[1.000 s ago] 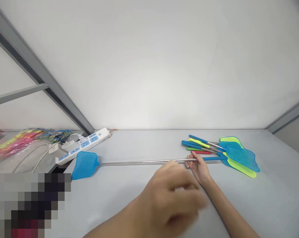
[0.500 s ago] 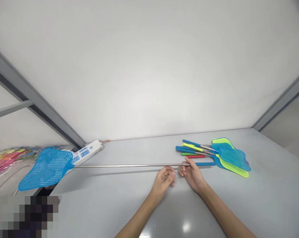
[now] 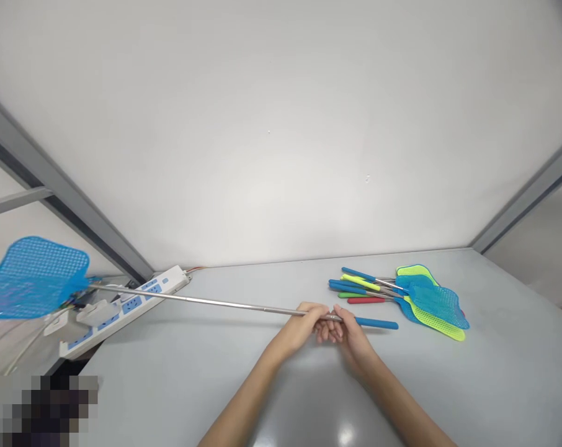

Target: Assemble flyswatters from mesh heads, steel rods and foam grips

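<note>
A blue fly swatter (image 3: 43, 278) with a long, drawn-out metal rod stretches across the left half of the view, its mesh head at the far left. My left hand (image 3: 304, 326) is closed around the rod near its lower end. Right beside it, my right hand (image 3: 348, 329) grips the rod where it meets the blue handle (image 3: 376, 323), which sticks out to the right. The fingertips of both hands meet below the rod and partly hide one another. Behind, to the right, lies a pile of short fly swatters (image 3: 432, 301) in blue, yellow-green, green and red.
A white power strip (image 3: 132, 304) with plugs in it lies at the table's left edge, under the rod. Cables and bundled items are beyond that edge. A white wall (image 3: 281, 155) rises behind the grey table (image 3: 192, 385), with metal posts (image 3: 95, 217) at the sides.
My left hand has closed on the rod, having been apart from it below. The swatter's head has risen and shifted left, and my right hand has moved slightly left with the handle.
</note>
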The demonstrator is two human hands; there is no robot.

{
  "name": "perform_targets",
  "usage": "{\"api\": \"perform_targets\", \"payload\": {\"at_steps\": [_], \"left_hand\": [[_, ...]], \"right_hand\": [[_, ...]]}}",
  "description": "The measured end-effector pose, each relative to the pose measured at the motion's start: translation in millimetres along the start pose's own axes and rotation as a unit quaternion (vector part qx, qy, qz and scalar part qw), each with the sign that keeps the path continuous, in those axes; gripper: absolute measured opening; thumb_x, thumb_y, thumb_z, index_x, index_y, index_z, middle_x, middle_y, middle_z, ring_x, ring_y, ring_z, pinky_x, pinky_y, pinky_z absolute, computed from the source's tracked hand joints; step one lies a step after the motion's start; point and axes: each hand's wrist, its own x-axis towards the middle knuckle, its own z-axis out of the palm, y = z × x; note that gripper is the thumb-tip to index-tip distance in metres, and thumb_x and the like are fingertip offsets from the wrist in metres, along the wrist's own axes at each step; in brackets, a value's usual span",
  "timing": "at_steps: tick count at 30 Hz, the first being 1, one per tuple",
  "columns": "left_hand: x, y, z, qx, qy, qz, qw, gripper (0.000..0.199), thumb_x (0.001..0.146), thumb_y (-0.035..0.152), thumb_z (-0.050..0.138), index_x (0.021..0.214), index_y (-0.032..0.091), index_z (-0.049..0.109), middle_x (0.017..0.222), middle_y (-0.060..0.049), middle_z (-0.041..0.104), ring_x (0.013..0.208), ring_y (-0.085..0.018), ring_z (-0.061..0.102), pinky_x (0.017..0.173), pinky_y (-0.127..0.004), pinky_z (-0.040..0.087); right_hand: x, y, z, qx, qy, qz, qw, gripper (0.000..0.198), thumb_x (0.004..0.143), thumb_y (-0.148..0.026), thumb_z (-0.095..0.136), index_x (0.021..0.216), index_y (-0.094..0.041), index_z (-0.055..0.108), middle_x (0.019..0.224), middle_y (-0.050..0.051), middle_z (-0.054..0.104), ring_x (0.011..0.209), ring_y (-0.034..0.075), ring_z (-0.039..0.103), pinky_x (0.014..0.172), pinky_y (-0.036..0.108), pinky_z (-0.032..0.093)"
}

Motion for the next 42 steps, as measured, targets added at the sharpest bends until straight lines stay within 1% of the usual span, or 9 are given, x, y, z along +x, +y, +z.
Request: {"api": "perform_targets", "payload": {"at_steps": [5, 9, 14, 17, 19, 22, 24, 27, 42], "left_hand": [[5, 28, 1, -0.106, 0.008, -0.006, 0.994, 0.036, 0.078, 0.03, 0.029, 0.055, 0.013, 0.051, 0.046, 0.001, 0.045, 0.04, -0.008, 0.039, 0.046, -0.022, 0.031], [5, 45, 9, -0.177, 0.045, -0.002, 0.983, 0.032, 0.078, 0.031, 0.03, 0.057, 0.014, 0.048, 0.046, 0.002, 0.039, 0.04, -0.007, 0.035, 0.043, -0.021, 0.029], [2, 56, 6, -0.191, 0.063, 0.015, 0.98, 0.032, 0.078, 0.032, 0.031, 0.056, 0.015, 0.046, 0.044, 0.003, 0.038, 0.04, -0.008, 0.036, 0.044, -0.021, 0.03], [-2, 61, 4, -0.215, 0.118, 0.044, 0.969, 0.028, 0.078, 0.028, 0.034, 0.056, 0.015, 0.046, 0.047, 0.003, 0.039, 0.042, -0.008, 0.037, 0.045, -0.021, 0.032], [-3, 65, 5, -0.275, 0.205, 0.12, 0.932, 0.018, 0.076, 0.021, 0.038, 0.062, 0.015, 0.047, 0.057, 0.002, 0.044, 0.052, -0.008, 0.044, 0.052, -0.021, 0.036], [-5, 72, 7, -0.416, 0.3, 0.216, 0.831, 0.006, 0.075, 0.015, 0.042, 0.071, 0.016, 0.047, 0.07, 0.001, 0.047, 0.068, -0.009, 0.048, 0.066, -0.022, 0.039], [-6, 76, 6, -0.501, 0.298, 0.209, 0.785, 0.006, 0.075, 0.013, 0.041, 0.072, 0.017, 0.046, 0.062, 0.003, 0.042, 0.06, -0.008, 0.046, 0.062, -0.021, 0.039], [-7, 78, 1, -0.565, 0.276, 0.19, 0.754, 0.011, 0.076, 0.011, 0.038, 0.07, 0.016, 0.045, 0.05, 0.006, 0.029, 0.044, -0.005, 0.035, 0.049, -0.018, 0.034], [-10, 83, -2, -0.498, 0.28, 0.189, 0.799, 0.014, 0.079, 0.013, 0.039, 0.07, 0.015, 0.049, 0.046, 0.008, 0.018, 0.04, -0.004, 0.024, 0.047, -0.02, 0.031]], "right_hand": [[15, -36, 19, 0.017, 0.109, -0.07, 0.991, 0.043, 0.073, -0.031, 0.049, 0.038, -0.018, 0.027, 0.033, -0.007, 0.024, 0.033, 0.006, 0.023, 0.041, 0.024, 0.025], [27, -61, 41, 0.061, 0.151, -0.137, 0.977, 0.037, 0.073, -0.029, 0.047, 0.042, -0.018, 0.029, 0.04, -0.006, 0.026, 0.036, 0.006, 0.027, 0.039, 0.023, 0.026], [33, -88, 69, 0.225, 0.086, -0.065, 0.968, 0.026, 0.075, -0.029, 0.044, 0.054, -0.018, 0.035, 0.051, -0.005, 0.034, 0.045, 0.007, 0.039, 0.046, 0.021, 0.036], [34, -97, 83, 0.283, 0.057, -0.073, 0.955, 0.024, 0.075, -0.022, 0.045, 0.056, -0.018, 0.032, 0.049, -0.007, 0.028, 0.041, 0.005, 0.033, 0.043, 0.019, 0.034], [35, -97, 92, 0.295, 0.044, -0.087, 0.95, 0.025, 0.076, -0.021, 0.044, 0.056, -0.019, 0.03, 0.047, -0.008, 0.023, 0.037, 0.005, 0.026, 0.037, 0.018, 0.029], [38, -90, 104, 0.308, 0.05, -0.112, 0.943, 0.028, 0.078, -0.025, 0.041, 0.055, -0.019, 0.026, 0.045, -0.009, 0.018, 0.035, 0.005, 0.017, 0.033, 0.019, 0.022], [39, -85, 110, 0.312, 0.061, -0.117, 0.941, 0.031, 0.079, -0.028, 0.039, 0.054, -0.019, 0.023, 0.044, -0.009, 0.016, 0.035, 0.006, 0.015, 0.033, 0.02, 0.02], [41, -79, 114, 0.286, 0.076, -0.131, 0.946, 0.033, 0.078, -0.031, 0.039, 0.054, -0.02, 0.021, 0.044, -0.009, 0.016, 0.035, 0.006, 0.013, 0.033, 0.021, 0.019], [42, -89, 105, 0.276, 0.088, -0.143, 0.946, 0.037, 0.081, -0.031, 0.036, 0.051, -0.019, 0.019, 0.04, -0.008, 0.013, 0.033, 0.006, 0.01, 0.032, 0.023, 0.015]]}}
